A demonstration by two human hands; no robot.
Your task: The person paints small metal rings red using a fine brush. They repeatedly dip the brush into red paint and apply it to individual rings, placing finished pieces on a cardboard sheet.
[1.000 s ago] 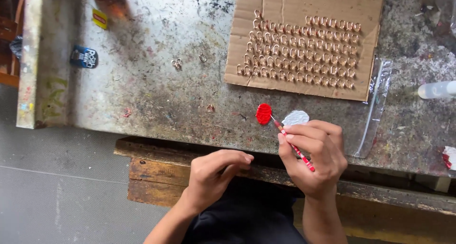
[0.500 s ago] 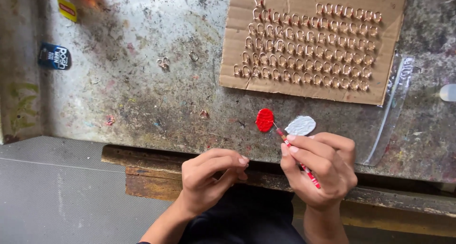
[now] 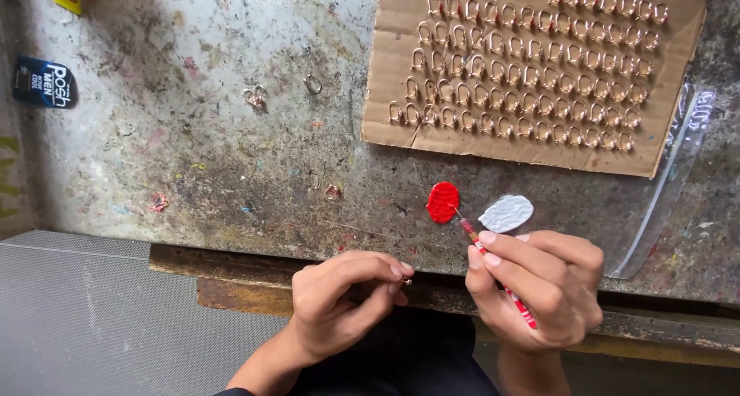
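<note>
My right hand point(image 3: 539, 288) is closed around a thin red brush point(image 3: 497, 276), pinched between thumb and fingers like a pen, its tip reaching up and left to a red paint blob point(image 3: 443, 202) on the tabletop point(image 3: 231, 157). Just right of that blob lies a white blob point(image 3: 506, 213), close above my fingers. My left hand point(image 3: 343, 296) is curled shut at the tabletop's front edge, fingertips pinching a tiny metal ring point(image 3: 405, 280) that I can barely make out. Farther back, a cardboard sheet point(image 3: 393, 49) carries rows of small copper-coloured rings point(image 3: 532, 72). Two loose rings point(image 3: 256, 95) lie apart to its left, and a clear plastic strip point(image 3: 671, 180) lies by its right edge.
</note>
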